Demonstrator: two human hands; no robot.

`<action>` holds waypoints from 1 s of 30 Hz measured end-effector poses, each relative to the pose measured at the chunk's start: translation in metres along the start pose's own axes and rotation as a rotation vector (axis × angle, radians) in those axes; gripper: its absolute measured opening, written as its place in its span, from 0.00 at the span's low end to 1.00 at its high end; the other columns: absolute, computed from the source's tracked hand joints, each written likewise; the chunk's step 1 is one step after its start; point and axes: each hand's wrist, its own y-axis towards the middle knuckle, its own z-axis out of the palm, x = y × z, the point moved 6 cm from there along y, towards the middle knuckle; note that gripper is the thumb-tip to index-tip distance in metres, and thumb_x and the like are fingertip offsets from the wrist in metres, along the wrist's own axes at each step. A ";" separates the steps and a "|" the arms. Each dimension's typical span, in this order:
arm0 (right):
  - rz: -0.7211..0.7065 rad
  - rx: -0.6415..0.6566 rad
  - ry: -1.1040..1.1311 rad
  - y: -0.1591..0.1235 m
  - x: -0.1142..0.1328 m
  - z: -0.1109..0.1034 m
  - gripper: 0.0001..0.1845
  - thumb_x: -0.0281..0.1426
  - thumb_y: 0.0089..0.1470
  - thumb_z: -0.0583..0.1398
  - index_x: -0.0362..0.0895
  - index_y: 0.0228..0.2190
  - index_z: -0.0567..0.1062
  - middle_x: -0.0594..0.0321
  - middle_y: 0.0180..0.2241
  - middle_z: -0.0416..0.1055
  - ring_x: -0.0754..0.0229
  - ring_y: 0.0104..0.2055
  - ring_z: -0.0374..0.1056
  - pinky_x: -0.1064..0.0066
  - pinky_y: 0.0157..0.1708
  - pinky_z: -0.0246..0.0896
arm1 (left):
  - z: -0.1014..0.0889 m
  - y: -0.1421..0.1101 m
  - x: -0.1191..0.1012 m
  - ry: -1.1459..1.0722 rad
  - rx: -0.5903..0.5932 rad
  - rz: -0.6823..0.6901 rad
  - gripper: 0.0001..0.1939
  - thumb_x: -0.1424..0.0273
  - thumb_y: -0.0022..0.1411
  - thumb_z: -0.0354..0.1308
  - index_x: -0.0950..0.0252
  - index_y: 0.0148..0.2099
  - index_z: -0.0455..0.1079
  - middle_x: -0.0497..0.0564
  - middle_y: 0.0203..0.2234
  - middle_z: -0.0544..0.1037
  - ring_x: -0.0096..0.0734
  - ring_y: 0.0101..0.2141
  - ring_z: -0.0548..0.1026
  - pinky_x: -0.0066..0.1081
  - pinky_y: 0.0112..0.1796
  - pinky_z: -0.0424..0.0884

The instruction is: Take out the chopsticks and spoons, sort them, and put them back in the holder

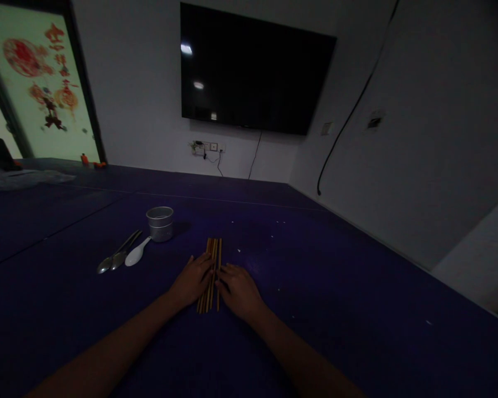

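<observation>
Several wooden chopsticks [211,296] lie side by side on the dark blue table, pointing away from me. My left hand [194,279] rests against their left side, with its outstretched fingertips over the upper part of the bundle. One chopstick [218,298] lies slightly apart on the right of the others. Against it, my right hand [240,290] touches with fingertips and thumb, the thumb apart from the fingers. Both hands cover the middle of the chopsticks. To the left are a white soup spoon [136,254], two metal spoons [118,260] and a silver metal cup [161,225].
The wide blue table [335,287] reaches back to the wall, with small white scraps scattered on it. Clear plastic wrap [29,178] and small orange items [92,161] lie at the far left. A black cable [348,119] hangs at the right wall.
</observation>
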 end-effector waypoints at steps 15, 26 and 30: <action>0.254 0.010 -0.108 0.000 0.002 -0.001 0.13 0.33 0.55 0.54 0.41 0.32 0.78 0.53 0.33 0.74 0.55 0.37 0.71 0.67 0.39 0.61 | 0.000 -0.001 -0.002 0.058 0.065 -0.025 0.22 0.70 0.66 0.38 0.64 0.60 0.60 0.61 0.60 0.60 0.44 0.60 0.58 0.54 0.57 0.52; 0.271 0.028 -0.115 0.000 0.002 0.000 0.13 0.29 0.55 0.53 0.42 0.34 0.77 0.53 0.33 0.74 0.55 0.36 0.72 0.69 0.36 0.63 | -0.003 -0.001 -0.002 0.006 -0.013 0.010 0.19 0.70 0.65 0.40 0.64 0.55 0.63 0.59 0.56 0.66 0.41 0.59 0.60 0.51 0.57 0.55; 0.260 0.035 -0.117 0.000 0.000 0.002 0.13 0.28 0.56 0.53 0.42 0.33 0.77 0.53 0.34 0.74 0.55 0.36 0.73 0.69 0.36 0.63 | -0.001 -0.001 -0.002 0.009 0.003 0.014 0.19 0.71 0.65 0.39 0.64 0.55 0.63 0.59 0.57 0.66 0.41 0.60 0.59 0.52 0.57 0.55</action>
